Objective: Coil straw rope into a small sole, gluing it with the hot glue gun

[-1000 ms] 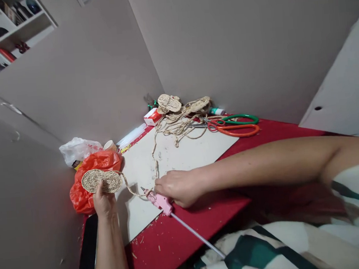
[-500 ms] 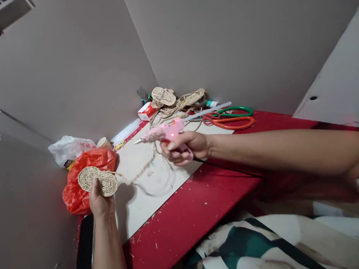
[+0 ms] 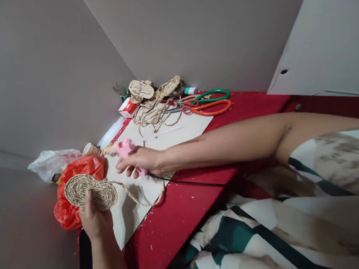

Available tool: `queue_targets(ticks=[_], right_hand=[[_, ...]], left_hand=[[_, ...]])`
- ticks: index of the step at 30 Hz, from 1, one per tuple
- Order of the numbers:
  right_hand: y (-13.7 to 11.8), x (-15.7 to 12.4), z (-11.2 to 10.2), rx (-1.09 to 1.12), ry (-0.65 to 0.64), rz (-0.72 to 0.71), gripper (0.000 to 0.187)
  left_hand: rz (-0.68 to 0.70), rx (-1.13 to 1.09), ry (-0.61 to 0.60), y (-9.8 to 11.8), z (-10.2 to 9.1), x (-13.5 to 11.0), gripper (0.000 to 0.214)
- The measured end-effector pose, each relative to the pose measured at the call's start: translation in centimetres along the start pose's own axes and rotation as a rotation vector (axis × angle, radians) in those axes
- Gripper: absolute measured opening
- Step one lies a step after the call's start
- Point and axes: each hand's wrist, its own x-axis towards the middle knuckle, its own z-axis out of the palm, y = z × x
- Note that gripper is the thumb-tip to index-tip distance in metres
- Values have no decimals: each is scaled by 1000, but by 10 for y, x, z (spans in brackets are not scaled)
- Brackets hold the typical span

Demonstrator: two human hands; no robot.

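My left hand [image 3: 96, 222] grips a woven straw-rope shoe sole [image 3: 91, 192], thumb on its face and the fingers hidden behind. From the sole's right end a braided cord [image 3: 135, 198] trails over the white board [image 3: 180, 138] and onto the red tabletop. My right hand [image 3: 139, 160] is around a pink hot glue gun [image 3: 126, 148], its nozzle end smeared by motion and pointing left. A black cable [image 3: 189, 184] runs from its grip. Behind the gun a thin pale stick [image 3: 169, 131] shows over the board.
An orange-red plastic bag [image 3: 89, 167], a white bag [image 3: 54, 163] and a paper cup [image 3: 91, 149] stand at the left. Farther back are glue sticks [image 3: 112, 132], a red-white box [image 3: 127, 108], straw cord [image 3: 153, 113], another woven sole [image 3: 141, 90] and large-handled scissors [image 3: 211, 107].
My right hand has moved left with the glue gun, closer to the sole. My left hand still holds the sole, now slightly lower in view. The camera has shifted, moving the table's things left.
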Motion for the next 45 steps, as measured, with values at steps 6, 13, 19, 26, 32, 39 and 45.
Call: queue_targets(ticks=[6,13,19,26,32,39,45], right_hand=[[17,0,9,-364,-253,-118,15],[27,6,-8,-419,-158,-213,3],[25,10,-20,-560,-107,-341,8],[27,-3,-19,-666,-127,-465,26],[40,-12,-17,-642,-340,-423,26],[38,-12,-18,-706,-323,-349,28],[37,-12,-18,-670,-346,-387,24]], left_hand=[[-52,-9,20,13,11,-15,33],[-253,-63,-179,10,26,-34,44],[-252,0,-106,-3,17,-34,51],[-200,59,-56,-20,-8,-36,46],[-132,34,-74,-19,-17,-30,47],[-170,3,-83,-22,-20,-30,47],[-178,10,-124,-23,-21,-31,50]])
